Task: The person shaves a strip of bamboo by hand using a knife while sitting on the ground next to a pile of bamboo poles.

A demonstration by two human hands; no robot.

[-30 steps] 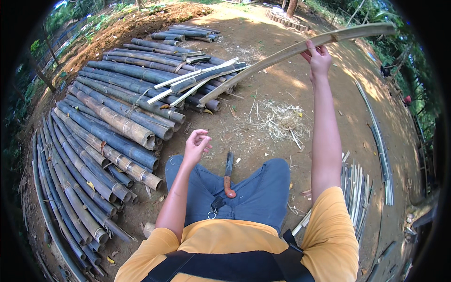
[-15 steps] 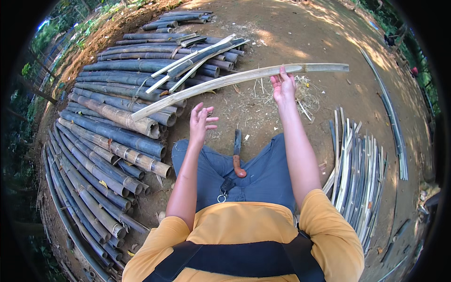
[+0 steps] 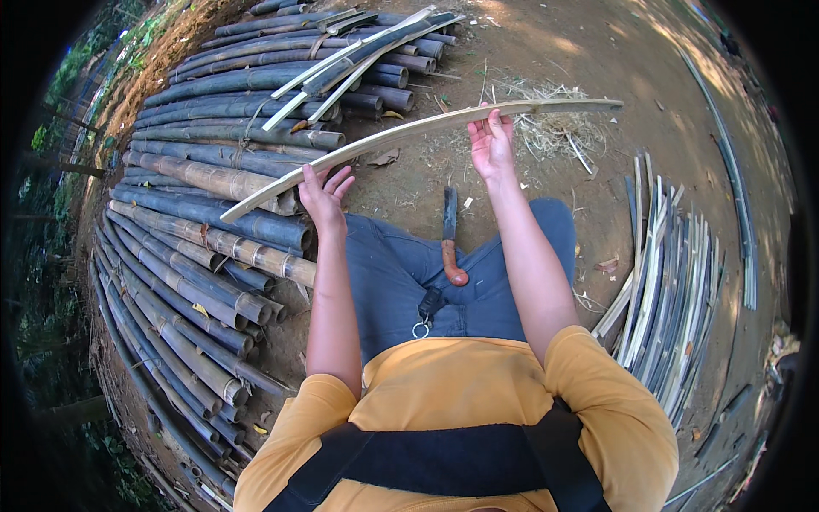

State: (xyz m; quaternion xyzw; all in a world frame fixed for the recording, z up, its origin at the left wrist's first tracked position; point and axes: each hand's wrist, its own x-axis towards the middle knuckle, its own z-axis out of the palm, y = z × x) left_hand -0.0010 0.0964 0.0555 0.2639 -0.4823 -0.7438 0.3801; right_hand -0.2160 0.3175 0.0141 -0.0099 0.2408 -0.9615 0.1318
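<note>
A long, pale split bamboo strip (image 3: 409, 130) is held up across the space in front of me, slightly bowed, its left end lower than its right. My right hand (image 3: 491, 149) is closed on it right of its middle, thumb and fingers pinching its edge. Toward the other end, my left hand (image 3: 324, 198) grips the strip by its lower edge, with some fingers spread away below it. Between my thighs, a machete (image 3: 450, 218) with a dark blade and a brown wooden handle (image 3: 455, 264) points away from me.
Cut bamboo poles (image 3: 230, 177) lie piled along the left, with several split pieces (image 3: 363, 60) on top. A bundle of thin bamboo slats (image 3: 670, 290) rests on the ground at right. Shavings (image 3: 559, 119) litter the dirt ahead. Long strips (image 3: 735, 183) lie farther right.
My left hand has moved from below the strip, fingers loose, up and left to take hold of it. The strip has shifted slightly left; my right hand still holds it.
</note>
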